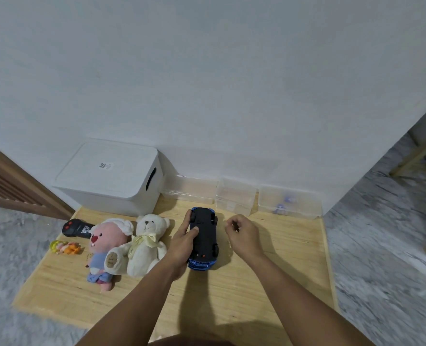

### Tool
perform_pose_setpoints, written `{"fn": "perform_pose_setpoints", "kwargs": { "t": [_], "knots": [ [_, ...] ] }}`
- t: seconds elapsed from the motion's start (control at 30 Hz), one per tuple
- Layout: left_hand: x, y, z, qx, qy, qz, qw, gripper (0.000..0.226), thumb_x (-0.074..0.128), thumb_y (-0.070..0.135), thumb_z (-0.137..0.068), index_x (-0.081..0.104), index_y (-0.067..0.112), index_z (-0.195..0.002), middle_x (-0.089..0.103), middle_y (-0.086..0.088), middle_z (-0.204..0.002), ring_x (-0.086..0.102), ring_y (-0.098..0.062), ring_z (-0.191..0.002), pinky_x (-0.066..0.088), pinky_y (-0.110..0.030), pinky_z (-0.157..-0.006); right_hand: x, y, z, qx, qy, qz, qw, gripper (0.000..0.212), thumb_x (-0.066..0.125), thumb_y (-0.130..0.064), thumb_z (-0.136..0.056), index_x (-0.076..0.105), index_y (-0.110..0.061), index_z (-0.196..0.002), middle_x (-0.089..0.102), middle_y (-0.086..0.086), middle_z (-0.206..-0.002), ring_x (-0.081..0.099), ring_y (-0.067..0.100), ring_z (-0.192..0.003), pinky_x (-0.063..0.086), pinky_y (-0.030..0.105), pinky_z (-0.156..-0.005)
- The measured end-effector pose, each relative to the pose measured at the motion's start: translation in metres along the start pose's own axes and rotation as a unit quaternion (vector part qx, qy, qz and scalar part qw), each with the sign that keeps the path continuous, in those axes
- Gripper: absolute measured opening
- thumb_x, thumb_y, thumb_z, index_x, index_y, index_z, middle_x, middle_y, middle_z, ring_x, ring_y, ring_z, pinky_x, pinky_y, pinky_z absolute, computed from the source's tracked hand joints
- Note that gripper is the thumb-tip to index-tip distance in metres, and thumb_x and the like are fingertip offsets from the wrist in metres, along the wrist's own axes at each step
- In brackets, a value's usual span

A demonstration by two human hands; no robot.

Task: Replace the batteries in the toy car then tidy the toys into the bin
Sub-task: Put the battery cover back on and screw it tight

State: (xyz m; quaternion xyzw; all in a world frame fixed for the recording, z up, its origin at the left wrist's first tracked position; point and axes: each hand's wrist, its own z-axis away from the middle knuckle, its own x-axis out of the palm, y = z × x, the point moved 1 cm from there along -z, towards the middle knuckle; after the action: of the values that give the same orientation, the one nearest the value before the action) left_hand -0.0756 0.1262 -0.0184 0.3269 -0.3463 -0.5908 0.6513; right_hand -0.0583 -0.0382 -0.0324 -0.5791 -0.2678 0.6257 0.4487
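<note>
A blue toy car [204,237] lies upside down on the wooden board [269,283], its black underside and wheels facing up. My left hand [184,242] grips the car's left side, thumb pressed on the underside. My right hand [244,233] hovers just right of the car with fingers curled around a small dark object, possibly a screwdriver. A white lidded bin [112,176] stands at the back left against the wall. A white teddy bear [144,243] and a pink plush [107,245] lie left of the car.
A black remote control [75,228] and a small orange-yellow toy [65,247] lie at the board's left edge. Three clear plastic boxes [236,196] line the wall; the rightmost [289,202] holds small bluish items. Grey carpet surrounds the board. Wooden furniture legs [421,156] stand at right.
</note>
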Motion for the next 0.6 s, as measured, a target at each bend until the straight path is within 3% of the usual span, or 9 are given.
{"fn": "perform_pose_setpoints", "kwargs": {
  "t": [0.23,0.43,0.6],
  "knots": [
    [0.014,0.013,0.008,0.035,-0.021,-0.057,0.998,0.055,0.044,0.015,-0.101,0.032,0.044,-0.147,0.063,0.009,-0.109,0.066,-0.013,-0.093,0.055,-0.019,-0.064,0.002,-0.026,-0.008,-0.059,-0.02,0.008,0.998,0.019,0.068,-0.022,-0.082,0.061,-0.034,-0.069,0.059,-0.006,-0.084,0.052,-0.005,-0.072,0.035,0.009,-0.063],
    [0.019,0.02,0.012,0.047,-0.036,-0.062,0.996,0.054,0.043,0.013,-0.102,0.033,0.042,-0.146,0.063,0.015,-0.107,0.065,-0.008,-0.093,0.053,-0.014,-0.064,0.005,-0.023,-0.007,-0.052,0.009,0.033,0.998,0.009,0.067,-0.026,-0.083,0.068,-0.03,-0.076,0.059,-0.003,-0.088,0.052,-0.001,-0.073,0.035,0.01,-0.061],
    [0.02,0.019,0.014,0.042,-0.043,-0.046,0.997,0.055,0.044,0.012,-0.102,0.033,0.042,-0.147,0.063,0.013,-0.11,0.066,-0.011,-0.097,0.056,-0.02,-0.07,0.003,-0.023,-0.004,-0.048,0.015,0.039,0.998,0.006,0.066,-0.026,-0.085,0.07,-0.028,-0.081,0.057,-0.005,-0.089,0.054,0.005,-0.078,0.037,0.013,-0.063]
  ]
}}
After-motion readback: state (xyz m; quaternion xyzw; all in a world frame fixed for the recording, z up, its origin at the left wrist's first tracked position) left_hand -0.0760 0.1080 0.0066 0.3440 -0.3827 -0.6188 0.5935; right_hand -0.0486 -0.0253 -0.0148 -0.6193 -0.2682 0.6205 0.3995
